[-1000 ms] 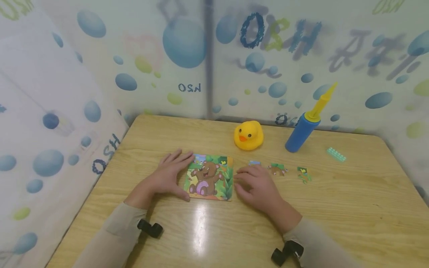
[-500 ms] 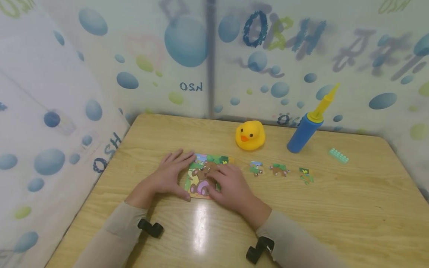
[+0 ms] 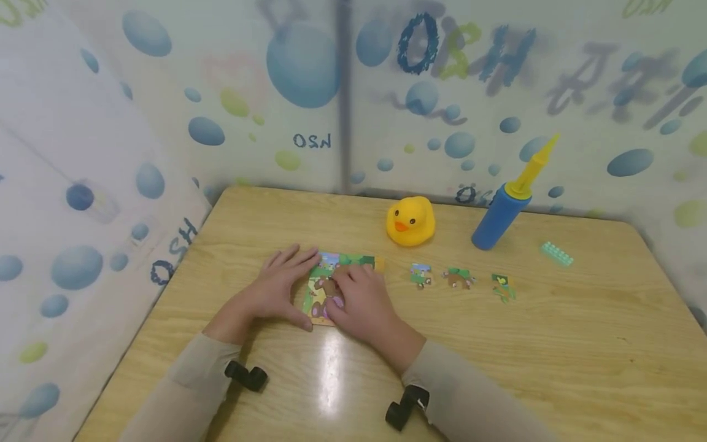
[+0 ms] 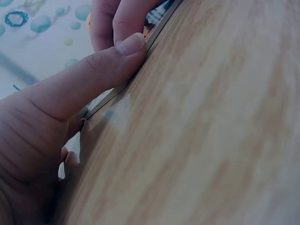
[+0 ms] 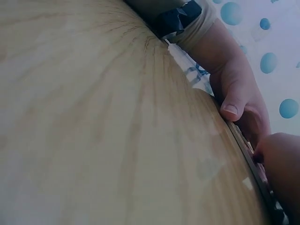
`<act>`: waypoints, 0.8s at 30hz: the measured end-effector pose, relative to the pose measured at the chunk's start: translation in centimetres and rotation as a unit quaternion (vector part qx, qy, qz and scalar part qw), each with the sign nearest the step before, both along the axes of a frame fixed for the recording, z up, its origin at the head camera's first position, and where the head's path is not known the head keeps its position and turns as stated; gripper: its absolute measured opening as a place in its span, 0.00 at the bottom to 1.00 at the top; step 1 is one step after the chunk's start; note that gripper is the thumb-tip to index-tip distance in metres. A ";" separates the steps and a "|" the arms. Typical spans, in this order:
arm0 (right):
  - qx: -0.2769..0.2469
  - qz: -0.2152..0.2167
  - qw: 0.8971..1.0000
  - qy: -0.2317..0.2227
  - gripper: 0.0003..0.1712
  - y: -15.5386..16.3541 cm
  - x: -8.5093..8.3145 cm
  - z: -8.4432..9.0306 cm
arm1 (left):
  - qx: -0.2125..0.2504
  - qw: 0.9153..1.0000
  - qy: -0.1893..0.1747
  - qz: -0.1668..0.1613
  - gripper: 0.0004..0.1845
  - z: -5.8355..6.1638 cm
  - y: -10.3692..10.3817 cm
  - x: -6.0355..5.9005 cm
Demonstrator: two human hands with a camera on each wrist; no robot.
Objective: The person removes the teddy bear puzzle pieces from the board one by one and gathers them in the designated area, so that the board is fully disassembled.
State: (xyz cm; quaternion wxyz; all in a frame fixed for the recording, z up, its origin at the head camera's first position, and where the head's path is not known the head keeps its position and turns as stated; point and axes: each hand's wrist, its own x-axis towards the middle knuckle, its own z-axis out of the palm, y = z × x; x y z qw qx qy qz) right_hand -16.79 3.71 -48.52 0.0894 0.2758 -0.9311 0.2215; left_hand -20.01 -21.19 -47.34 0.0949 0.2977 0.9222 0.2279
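My left hand (image 3: 276, 288) braces the square cartoon bear jigsaw board (image 3: 330, 270) by its edge, fingers straight, while my right hand (image 3: 359, 304) lies flat on top, pressing pieces.

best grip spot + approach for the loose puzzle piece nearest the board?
Probably from straight above. The loose puzzle piece lies flat on the table, so there is no raised part to hold; pinch its left and right edges with thumb and fingers. It lies apart from the next piece and the puzzle board, so both sides look free.
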 end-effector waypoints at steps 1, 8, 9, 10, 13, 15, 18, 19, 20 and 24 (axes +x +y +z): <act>0.001 -0.008 1.000 -0.008 0.24 -0.1 0.0 0.0 | 0.001 1.000 0.000 0.000 0.79 0.0 0.0 0.0; -0.002 -0.032 0.998 -0.047 0.26 -0.5 -0.3 0.3 | 0.000 1.000 0.000 0.002 0.79 0.4 0.0 0.0; 0.002 -0.033 0.998 -0.051 0.26 -0.6 -0.4 0.3 | 0.001 1.000 0.000 0.001 0.79 0.4 0.0 0.0; 0.005 -0.036 0.998 -0.055 0.26 -0.6 -0.4 0.4 | 0.001 1.000 -0.001 0.001 0.79 0.5 0.0 -0.1; 0.010 -0.042 0.997 -0.071 0.28 -0.6 -0.5 0.3 | 0.002 1.000 -0.001 -0.001 0.78 0.6 0.1 -0.1; 0.004 -0.046 0.995 -0.086 0.31 -0.7 -0.5 0.3 | 0.001 1.000 -0.001 0.000 0.78 0.7 0.1 0.0; -0.006 -0.054 0.993 -0.104 0.37 -1.0 -0.5 0.3 | -0.002 1.000 0.000 0.002 0.79 0.6 0.1 0.1; -0.006 -0.057 0.992 -0.108 0.38 -1.1 -0.5 0.3 | -0.002 1.000 -0.001 0.002 0.79 0.6 0.1 0.2; -0.008 -0.060 0.992 -0.110 0.39 -1.1 -0.5 0.3 | -0.003 1.000 0.000 0.002 0.79 0.6 0.1 0.2; -0.002 -0.066 0.992 -0.111 0.39 -1.2 -0.6 0.2 | -0.002 1.000 -0.002 0.000 0.78 0.5 0.1 0.1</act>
